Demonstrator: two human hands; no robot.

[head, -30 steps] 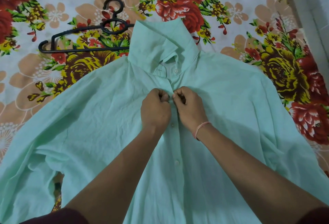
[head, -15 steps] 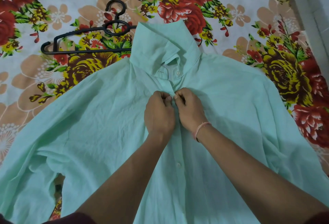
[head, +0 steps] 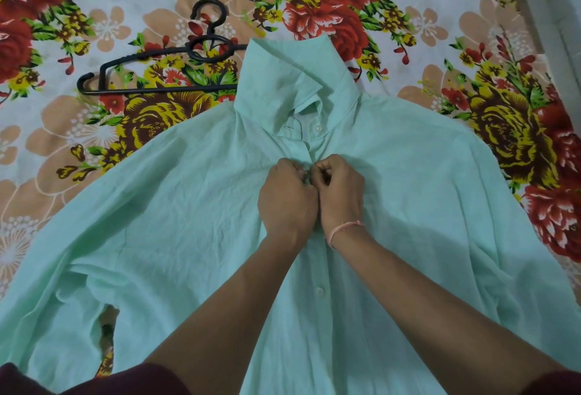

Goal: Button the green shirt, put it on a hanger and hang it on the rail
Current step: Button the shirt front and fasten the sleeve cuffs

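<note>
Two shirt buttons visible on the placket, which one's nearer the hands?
The collar button, just above the hands on the green shirt. The lower button sits farther away, between the forearms.

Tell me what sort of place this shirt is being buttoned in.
Most likely a bedroom at home. The green shirt lies spread on a flowered bedsheet, a black hanger rests on the sheet beside its collar, and a pale wall borders the bed at the upper right.

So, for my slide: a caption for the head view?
Both hands pinch the green shirt placket near the collar; black hanger lies beside it.
</note>
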